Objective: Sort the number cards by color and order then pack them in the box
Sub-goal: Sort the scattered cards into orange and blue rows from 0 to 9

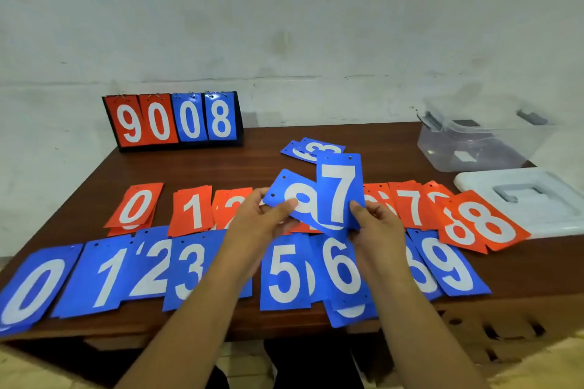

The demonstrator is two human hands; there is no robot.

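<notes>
Above the table's middle, my left hand pinches a tilted blue card whose digit looks like a 9. My right hand holds an upright blue 7 card that overlaps it. A near row of blue cards runs from 0 through 1, 2, 3, 5 and 6 to 9. Behind it lies a red row: 0, 1, a partly hidden card, 7 and 8. My arms hide some cards of both rows.
A small pile of blue cards lies further back. A flip scoreboard showing 9 0 0 8 stands at the back left. At the back right are a clear plastic box and its white lid with a handle.
</notes>
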